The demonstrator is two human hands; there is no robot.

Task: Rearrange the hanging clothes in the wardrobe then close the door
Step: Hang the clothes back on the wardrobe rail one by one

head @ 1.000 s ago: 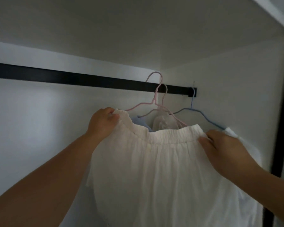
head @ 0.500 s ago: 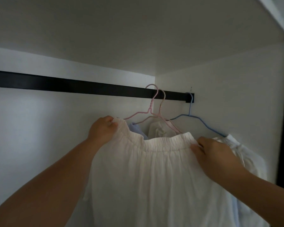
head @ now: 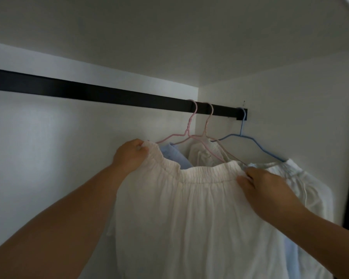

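- The black rail (head: 89, 93), a flat dark bar that looks like metal, crosses the white wardrobe interior from the left edge to the right side wall (head: 290, 97); its left stretch carries nothing.
- The left hand (head: 130, 156) has its fingers curled over the left end of the gathered waistband, pinching the cloth there.
- The white skirt (head: 189, 208) hangs at centre, in front of the other clothes and below the rail. Its elastic band is puckered and the body falls in fine, loose pleats; it looks thin, light and limp, likely to sag wherever it goes unsupported, so the waistband ends are probably the best places to hold it.
- Behind it, a folded pale blue garment (head: 173, 156) and a cream one (head: 208, 156) hang bunched toward the right end of the rail.
- Two thin pink hangers (head: 189, 125) and a blue hanger (head: 242, 129) hook over the rail; they look wiry, smooth and likely to slide easily.
- The right hand (head: 264, 186) grips the right end of the waistband, thumb on the front and fingers tucked behind.
- At far right a white garment (head: 302, 182) drapes off the blue hanger, soft and crumpled.
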